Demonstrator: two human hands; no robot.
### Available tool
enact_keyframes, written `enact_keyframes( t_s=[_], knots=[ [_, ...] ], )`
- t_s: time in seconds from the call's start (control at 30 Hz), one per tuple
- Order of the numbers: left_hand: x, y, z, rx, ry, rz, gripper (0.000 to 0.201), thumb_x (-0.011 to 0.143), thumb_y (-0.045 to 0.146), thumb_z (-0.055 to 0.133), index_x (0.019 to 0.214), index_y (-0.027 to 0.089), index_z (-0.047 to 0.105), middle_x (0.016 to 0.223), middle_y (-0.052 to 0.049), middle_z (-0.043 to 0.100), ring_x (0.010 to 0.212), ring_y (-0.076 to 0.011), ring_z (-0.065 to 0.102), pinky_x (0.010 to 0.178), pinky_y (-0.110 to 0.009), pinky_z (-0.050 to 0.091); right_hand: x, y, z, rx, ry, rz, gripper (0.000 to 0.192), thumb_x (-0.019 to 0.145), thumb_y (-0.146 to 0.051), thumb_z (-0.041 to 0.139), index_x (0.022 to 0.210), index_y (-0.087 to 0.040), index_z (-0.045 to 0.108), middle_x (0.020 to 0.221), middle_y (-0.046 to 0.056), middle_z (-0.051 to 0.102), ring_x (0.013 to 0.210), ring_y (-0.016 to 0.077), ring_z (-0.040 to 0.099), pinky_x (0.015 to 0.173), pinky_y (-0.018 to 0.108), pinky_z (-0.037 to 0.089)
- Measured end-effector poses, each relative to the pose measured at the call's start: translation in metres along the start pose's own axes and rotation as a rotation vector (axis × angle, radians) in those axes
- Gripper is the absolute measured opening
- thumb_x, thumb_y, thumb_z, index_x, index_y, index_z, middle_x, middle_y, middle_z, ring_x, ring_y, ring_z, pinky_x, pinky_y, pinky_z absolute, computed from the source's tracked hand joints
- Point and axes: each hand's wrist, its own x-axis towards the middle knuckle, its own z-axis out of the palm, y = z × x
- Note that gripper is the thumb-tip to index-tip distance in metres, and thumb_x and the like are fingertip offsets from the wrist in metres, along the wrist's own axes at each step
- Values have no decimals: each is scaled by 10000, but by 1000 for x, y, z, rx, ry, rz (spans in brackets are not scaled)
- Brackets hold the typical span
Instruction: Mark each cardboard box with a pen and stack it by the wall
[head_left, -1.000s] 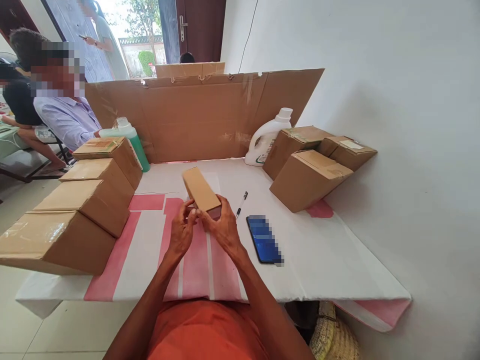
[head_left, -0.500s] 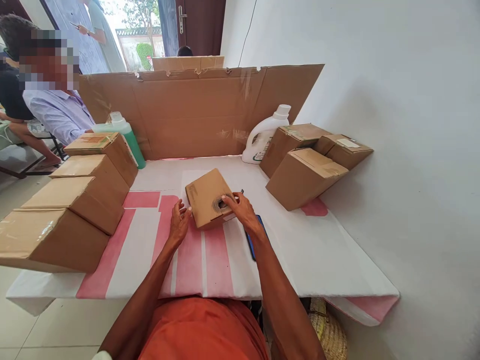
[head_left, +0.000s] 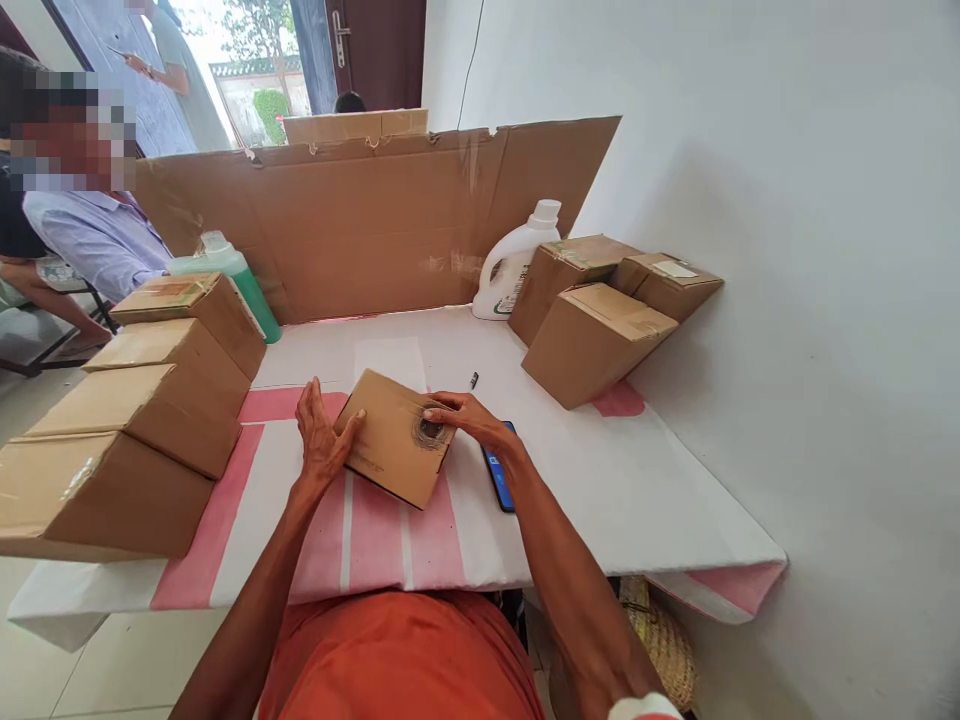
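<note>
A small cardboard box (head_left: pixel 390 450), with a dark scribbled patch around a hole on its top face, sits at an angle over the striped tablecloth. My right hand (head_left: pixel 472 418) grips its right side, thumb pressed at the dark patch and fingers over the far edge. At the left corner is my left hand (head_left: pixel 324 435), its thumb lying on the top face while the other fingers stretch out beside the box. A black pen or marker (head_left: pixel 474 381) lies just beyond my right hand. Partly under my right wrist is a phone (head_left: pixel 498 480) with a blue screen.
Several cardboard boxes (head_left: pixel 112 480) line the table's left side; three more boxes (head_left: pixel 600 340) stand at the right. A green bottle (head_left: pixel 255 300) and a white jug (head_left: pixel 514 265) stand before the tall cardboard panel (head_left: pixel 360 230). A person (head_left: pixel 97 230) sits beyond the left side.
The small box has turned clockwise and come nearer to me. My left thumb has moved onto its top. The marker behind my right hand now shows more.
</note>
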Motion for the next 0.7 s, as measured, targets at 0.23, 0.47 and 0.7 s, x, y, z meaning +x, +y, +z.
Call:
enact_keyframes(
  t_s=[0.23,0.47,0.7],
  knots=[
    [25,46,-34,254,-738,141,758,816,696,740,1419,246,653,1363,-138,714,1210,-370,689,1013,-480,546,45,-65,12,-461,-412,6,462,663,-480,921,1039,-219,861,1023,37,817,995,256,717,830,312,521],
    [10,48,-50,135,-689,-79,611,803,739,723,1090,202,680,1109,-95,766,923,-290,734,700,-346,529,14,-53,34,-451,36,-74,675,783,-535,845,1352,-197,712,1420,137,680,1217,289,675,967,380,546],
    [-28,44,-33,-89,-178,-182,597,741,710,757,1022,221,560,1030,-62,689,906,-244,687,776,-370,535,-31,-37,74,-798,708,-22,667,854,-627,781,1290,-126,716,1330,212,689,1253,415,633,1051,546,503]
  ],
)
